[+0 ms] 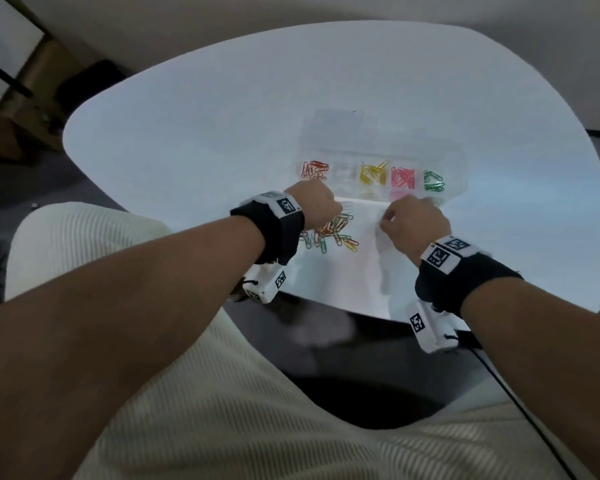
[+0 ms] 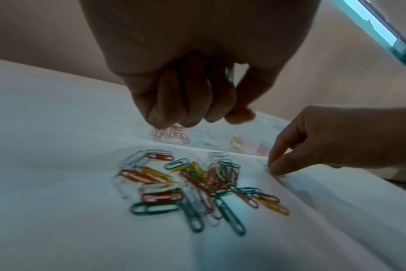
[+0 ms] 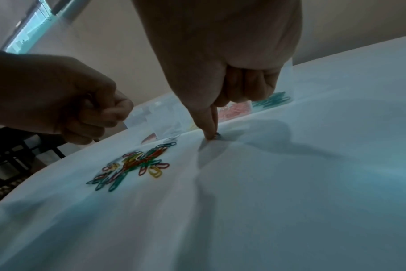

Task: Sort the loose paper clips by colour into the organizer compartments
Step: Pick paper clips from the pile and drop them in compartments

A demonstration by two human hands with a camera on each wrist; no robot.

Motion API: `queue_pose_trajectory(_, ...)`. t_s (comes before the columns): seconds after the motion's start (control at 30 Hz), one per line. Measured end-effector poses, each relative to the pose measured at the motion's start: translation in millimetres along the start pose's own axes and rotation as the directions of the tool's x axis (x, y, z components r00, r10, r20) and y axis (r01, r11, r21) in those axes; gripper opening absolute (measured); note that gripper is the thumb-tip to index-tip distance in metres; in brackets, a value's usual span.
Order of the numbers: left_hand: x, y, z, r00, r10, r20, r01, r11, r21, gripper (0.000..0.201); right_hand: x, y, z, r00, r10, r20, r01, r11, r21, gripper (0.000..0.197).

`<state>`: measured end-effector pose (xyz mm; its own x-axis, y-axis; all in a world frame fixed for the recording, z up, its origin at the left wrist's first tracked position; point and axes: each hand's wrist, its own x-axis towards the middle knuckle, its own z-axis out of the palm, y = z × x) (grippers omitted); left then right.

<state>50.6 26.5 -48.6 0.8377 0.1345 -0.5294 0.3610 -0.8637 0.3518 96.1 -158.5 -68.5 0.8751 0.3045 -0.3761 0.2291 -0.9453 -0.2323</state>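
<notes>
A clear organizer [image 1: 455,168] lies on the white table, holding red clips [image 1: 314,169], yellow clips [image 1: 373,173], pink clips [image 1: 403,177] and green clips [image 1: 433,181] in separate compartments. A mixed pile of loose paper clips [image 1: 336,233] [image 2: 197,183] [image 3: 132,163] sits on a white cloth [image 1: 343,278] in front of it. My left hand [image 1: 321,206] [image 2: 197,102] hovers over the pile, its fingers curled round a clip [image 2: 228,74]. To the right of the pile, my right hand [image 1: 406,220] [image 3: 211,128] pinches a green clip [image 3: 217,136] against the cloth.
The cloth is wrinkled around my right hand and reaches the table's near edge [image 1: 326,301]. A black cable [image 1: 520,407] runs down past my right wrist. Dark floor and wooden furniture [image 1: 32,81] lie off the table's left.
</notes>
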Motion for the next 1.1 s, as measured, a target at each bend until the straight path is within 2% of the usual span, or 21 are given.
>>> queue_pose_trajectory(0.1, -3, -13, -7, 0.997, -0.074, -0.025, 0.073, 0.997, -0.027, 0.016, 0, 1, 1, 0.998, 0.031, 0.058, -0.030, 0.999, -0.027, 0.017)
queue_pose_trajectory(0.2, -6, -25, -10, 0.992, -0.120, -0.031, 0.120, 0.993, -0.005, 0.020, 0, 6, 0, 0.997, 0.042, 0.058, -0.042, 0.999, -0.011, 0.018)
queue_pose_trajectory(0.3, -10, -29, -2, 0.992, -0.126, -0.009, 0.126, 0.990, 0.061, 0.019, 0, 12, 1, 0.997, 0.074, 0.034, -0.074, 0.997, -0.006, 0.024)
queue_pose_trajectory(0.47, -15, -33, 13, 0.995, -0.099, -0.031, 0.102, 0.985, 0.140, 0.024, -8, 8, 1, 0.995, 0.086, 0.052, -0.083, 0.995, -0.052, 0.020)
queue_pose_trajectory(0.57, -15, -32, 16, 0.994, -0.088, -0.061, 0.097, 0.981, 0.166, 0.019, -14, 8, 4, 0.995, 0.072, 0.065, -0.074, 0.997, 0.027, 0.017)
queue_pose_trajectory(0.63, -15, -31, 16, 0.995, -0.071, -0.073, 0.083, 0.981, 0.177, 0.016, -17, 6, 5, 0.989, 0.044, 0.138, -0.064, 0.988, 0.140, 0.023)
queue_pose_trajectory(0.67, -16, -31, 16, 0.995, -0.065, -0.074, 0.078, 0.980, 0.183, 0.016, -16, 5, 5, 0.979, 0.056, 0.196, -0.110, 0.955, 0.277, 0.023)
queue_pose_trajectory(0.7, -16, -31, 16, 0.996, -0.054, -0.076, 0.068, 0.980, 0.185, 0.016, -16, 3, 4, 0.960, 0.086, 0.266, -0.208, 0.856, 0.474, 0.023)
queue_pose_trajectory(0.73, -16, -32, 16, 0.996, -0.049, -0.075, 0.063, 0.981, 0.185, 0.015, -17, -1, 2, 0.936, 0.113, 0.333, -0.314, 0.695, 0.647, 0.024)
queue_pose_trajectory(0.77, -15, -32, 16, 0.996, -0.044, -0.080, 0.057, 0.982, 0.180, 0.015, -18, -3, 0, 0.916, 0.114, 0.384, -0.380, 0.552, 0.743, 0.027)
queue_pose_trajectory(0.83, -15, -34, 15, 0.995, -0.039, -0.089, 0.053, 0.986, 0.161, 0.015, -15, -8, -2, 0.903, 0.038, 0.428, -0.399, 0.440, 0.804, 0.037)
queue_pose_trajectory(0.9, -16, -37, 14, 0.994, -0.037, -0.102, 0.052, 0.989, 0.141, 0.017, -11, -15, -5, 0.911, -0.039, 0.411, -0.362, 0.402, 0.841, 0.040)
queue_pose_trajectory(0.97, -16, -39, 13, 0.991, -0.041, -0.126, 0.057, 0.991, 0.124, 0.018, -7, -22, -8, 0.929, -0.073, 0.364, -0.300, 0.431, 0.851, 0.036)
queue_pose_trajectory(1.0, -16, -40, 12, 0.990, -0.045, -0.136, 0.061, 0.991, 0.116, 0.018, -5, -27, -9, 0.944, -0.079, 0.320, -0.242, 0.493, 0.836, 0.034)
queue_pose_trajectory(1.03, -16, -40, 11, 0.989, -0.048, -0.142, 0.064, 0.992, 0.106, 0.019, -3, -30, -8, 0.962, -0.087, 0.259, -0.160, 0.590, 0.791, 0.032)
queue_pose_trajectory(1.1, -15, -40, 11, 0.988, -0.052, -0.145, 0.065, 0.994, 0.087, 0.019, 2, -37, -5, 0.981, -0.142, 0.130, 0.036, 0.802, 0.597, 0.031)
